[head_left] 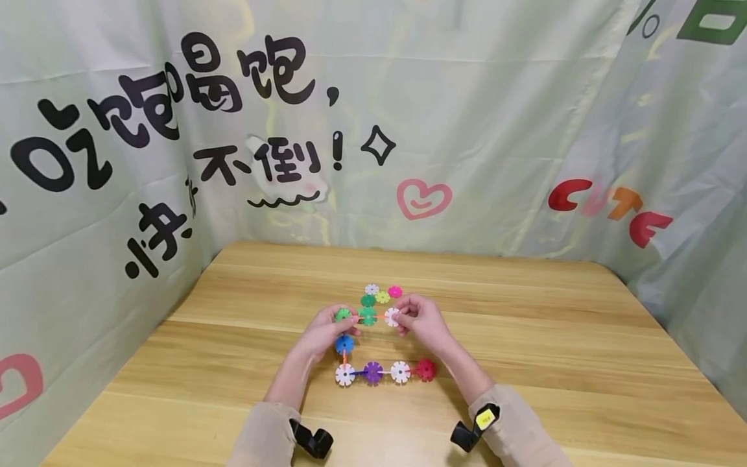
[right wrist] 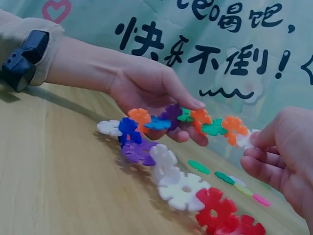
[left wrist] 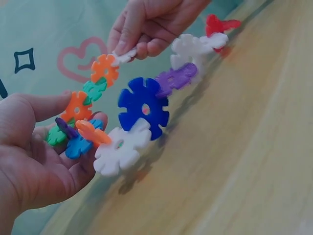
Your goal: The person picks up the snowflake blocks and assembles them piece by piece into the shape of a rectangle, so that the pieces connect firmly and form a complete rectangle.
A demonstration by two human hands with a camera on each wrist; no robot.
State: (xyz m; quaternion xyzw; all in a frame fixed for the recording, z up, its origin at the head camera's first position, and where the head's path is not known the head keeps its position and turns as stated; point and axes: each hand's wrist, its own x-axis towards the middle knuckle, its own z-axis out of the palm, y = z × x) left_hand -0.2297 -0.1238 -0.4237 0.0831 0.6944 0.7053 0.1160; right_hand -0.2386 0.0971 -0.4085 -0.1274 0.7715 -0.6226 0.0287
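Observation:
Flat notched plastic snowflake discs are slotted together into a bent chain. My left hand [head_left: 323, 332] grips one corner, its thumb on an orange disc [left wrist: 77, 105] beside a green disc [head_left: 343, 315]. At the chain's far end, my right hand [head_left: 425, 319] pinches a white disc [head_left: 392, 316] between thumb and fingers. Between the hands run a green disc [right wrist: 214, 127] and another orange disc [right wrist: 234, 128]. From the left hand the chain comes nearer through a blue disc [head_left: 344, 344], then turns right past a purple disc [head_left: 373, 372] to a red disc [head_left: 426, 370].
Loose discs lie on the wooden table [head_left: 525, 337] beyond the hands: a white one [head_left: 371, 289], a yellow one [head_left: 382, 297], a pink one [head_left: 395, 292] and green ones [right wrist: 199, 167]. A printed curtain [head_left: 496, 130] hangs around the table's back and sides.

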